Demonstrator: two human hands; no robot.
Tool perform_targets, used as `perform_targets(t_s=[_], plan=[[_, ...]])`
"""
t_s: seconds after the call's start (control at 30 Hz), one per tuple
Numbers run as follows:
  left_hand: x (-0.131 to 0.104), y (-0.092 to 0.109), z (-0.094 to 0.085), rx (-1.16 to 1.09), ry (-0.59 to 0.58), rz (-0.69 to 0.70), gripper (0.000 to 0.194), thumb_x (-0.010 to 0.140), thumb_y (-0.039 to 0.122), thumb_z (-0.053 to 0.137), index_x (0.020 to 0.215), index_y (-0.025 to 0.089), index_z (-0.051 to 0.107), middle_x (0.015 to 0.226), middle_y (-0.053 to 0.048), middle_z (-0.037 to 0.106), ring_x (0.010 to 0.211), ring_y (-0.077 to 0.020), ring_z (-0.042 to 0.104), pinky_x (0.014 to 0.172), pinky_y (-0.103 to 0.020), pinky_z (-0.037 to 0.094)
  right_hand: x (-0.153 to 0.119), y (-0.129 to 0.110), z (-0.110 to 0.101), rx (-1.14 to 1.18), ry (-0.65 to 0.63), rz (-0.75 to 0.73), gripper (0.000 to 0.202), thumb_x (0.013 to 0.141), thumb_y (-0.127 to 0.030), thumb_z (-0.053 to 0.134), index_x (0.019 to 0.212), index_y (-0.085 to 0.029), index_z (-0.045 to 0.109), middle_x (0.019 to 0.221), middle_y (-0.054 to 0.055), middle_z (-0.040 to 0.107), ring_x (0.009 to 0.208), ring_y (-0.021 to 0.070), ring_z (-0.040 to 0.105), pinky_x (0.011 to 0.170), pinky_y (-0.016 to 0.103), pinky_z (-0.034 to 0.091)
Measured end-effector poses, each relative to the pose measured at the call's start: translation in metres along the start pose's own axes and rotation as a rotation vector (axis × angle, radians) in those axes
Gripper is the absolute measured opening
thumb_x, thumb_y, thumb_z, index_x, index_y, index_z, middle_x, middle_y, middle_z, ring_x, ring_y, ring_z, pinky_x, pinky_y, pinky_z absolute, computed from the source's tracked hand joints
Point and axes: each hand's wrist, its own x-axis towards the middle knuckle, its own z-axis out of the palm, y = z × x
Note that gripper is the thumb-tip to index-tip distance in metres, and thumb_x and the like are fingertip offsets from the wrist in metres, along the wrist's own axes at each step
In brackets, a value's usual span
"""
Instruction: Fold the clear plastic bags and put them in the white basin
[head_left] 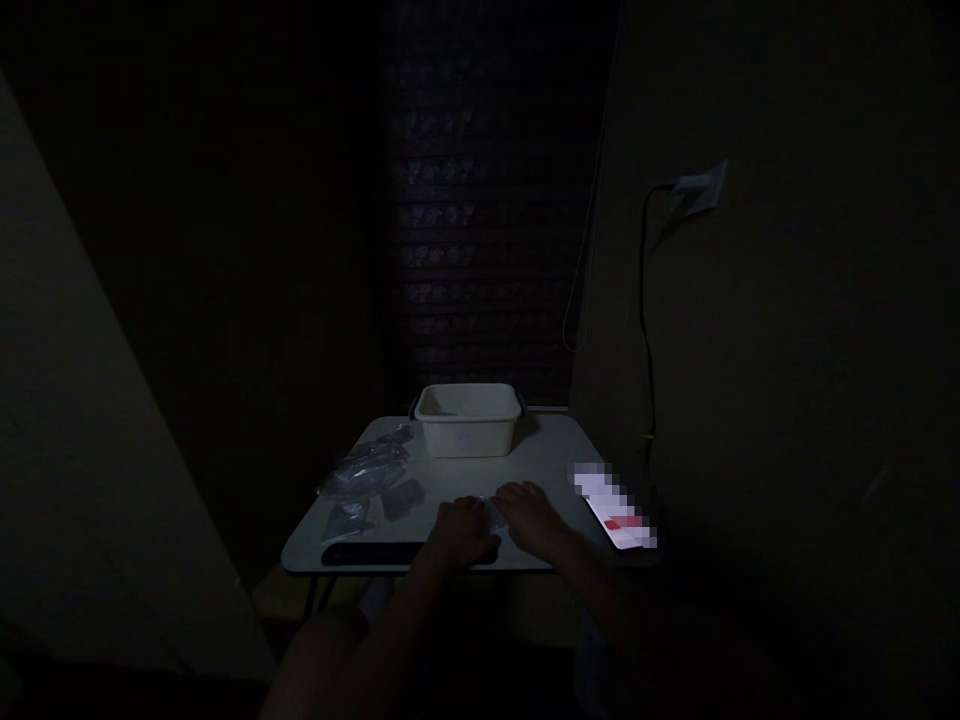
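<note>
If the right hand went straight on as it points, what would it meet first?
Beyond the clear plastic by the right hand, probably the white tub; depth is unclear in this dimness.

The plastic bags (366, 471) look glossy and crinkled, the plastic tub (469, 436) smooth.

Left fingers (471, 506) and right fingers (516, 493) at small clear plastic (492, 513), white tub (469, 437) beyond

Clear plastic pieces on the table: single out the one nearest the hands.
The small piece between the left hand and right hand; the other pieces lie left of both hands on the table.
</note>
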Motion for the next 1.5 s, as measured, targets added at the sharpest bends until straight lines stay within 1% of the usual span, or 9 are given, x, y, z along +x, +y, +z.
perform_targets(t_s=[0.17,0.33,0.57,0.67,0.83,1.07,1.17,1.3,1.5], plan=[[0.001,0.003,0.000,0.039,-0.001,-0.002,0.042,0.064,0.041,0.037,0.098,0.016,0.041,0.099,-0.009,0.047,0.091,-0.0221,0.041,0.075,-0.037,0.028,0.003,-0.001,-0.003,-0.020,-0.005,0.048,0.023,0.067,-0.015,0.036,0.084,-0.019,0.050,0.089,0.005,0.050,0.088,0.0160,0.038,0.077,0.031,0.022],[0.006,0.001,0.001,-0.056,0.079,-0.058,0.027,0.066,0.024,0.036,0.089,0.017,0.047,0.090,-0.006,0.052,0.084,-0.0168,0.045,0.070,-0.027,0.032,0.007,0.000,-0.007,0.103,0.086,0.122,0.021,0.068,-0.017,0.035,0.077,-0.019,0.053,0.083,0.004,0.053,0.084,0.0146,0.042,0.074,0.028,0.027],[0.014,-0.006,-0.006,-0.547,0.270,-0.207,0.023,0.067,0.019,0.033,0.073,0.013,0.055,0.071,-0.004,0.058,0.066,-0.0129,0.051,0.059,-0.021,0.036,0.019,0.008,0.012,0.805,0.233,0.307,0.035,0.061,-0.018,0.038,0.095,-0.017,0.045,0.094,0.003,0.051,0.081,0.0121,0.047,0.067,0.023,0.037],[0.018,-0.010,-0.006,-0.713,0.344,-0.280,0.018,0.062,0.021,0.040,0.065,0.012,0.055,0.063,-0.003,0.057,0.060,-0.0126,0.050,0.054,-0.021,0.036,0.023,0.008,0.012,1.040,0.253,0.352,0.031,0.059,-0.023,0.041,0.088,-0.014,0.047,0.083,0.004,0.054,0.070,0.0127,0.050,0.056,0.023,0.039],[0.020,-0.012,-0.005,-1.091,0.410,-0.323,0.014,0.057,0.024,0.045,0.056,0.011,0.052,0.049,0.002,0.050,0.048,-0.0085,0.045,0.047,-0.019,0.035,0.023,0.006,0.000,1.154,0.292,0.427,0.016,0.057,-0.028,0.045,0.057,-0.013,0.050,0.054,0.000,0.051,0.051,0.0103,0.047,0.046,0.021,0.036],[0.021,-0.012,-0.001,-1.323,0.474,-0.404,0.014,0.050,0.026,0.051,0.048,0.012,0.050,0.039,0.004,0.044,0.038,-0.0054,0.038,0.040,-0.018,0.031,0.021,0.007,-0.001,1.351,0.318,0.501,0.027,0.056,-0.037,0.049,0.065,-0.013,0.053,0.058,0.001,0.053,0.052,0.0101,0.047,0.044,0.020,0.034],[0.024,-0.010,-0.001,-1.385,0.479,-0.416,0.017,0.049,0.028,0.053,0.049,0.011,0.051,0.039,0.004,0.044,0.037,-0.0055,0.038,0.039,-0.018,0.031,0.022,0.006,0.001,1.374,0.267,0.501,0.026,0.051,-0.036,0.054,0.062,-0.012,0.053,0.053,-0.001,0.051,0.047,0.0089,0.045,0.041,0.019,0.032],[0.027,-0.005,-0.005,-1.480,0.503,-0.400,0.021,0.049,0.032,0.054,0.055,0.011,0.053,0.044,0.002,0.048,0.040,-0.0064,0.041,0.040,-0.018,0.032,0.022,0.005,-0.002,1.409,0.315,0.544,0.021,0.051,-0.032,0.054,0.059,-0.013,0.052,0.050,-0.001,0.050,0.046,0.0086,0.044,0.041,0.019,0.031],[0.031,0.002,-0.008,-1.438,0.500,-0.373,0.018,0.050,0.029,0.054,0.054,0.012,0.054,0.047,0.002,0.049,0.043,-0.0072,0.042,0.043,-0.019,0.032,0.018,0.005,-0.015,1.487,0.337,0.454,0.023,0.052,-0.030,0.054,0.070,-0.015,0.055,0.065,0.001,0.056,0.058,0.0115,0.049,0.052,0.022,0.036]])
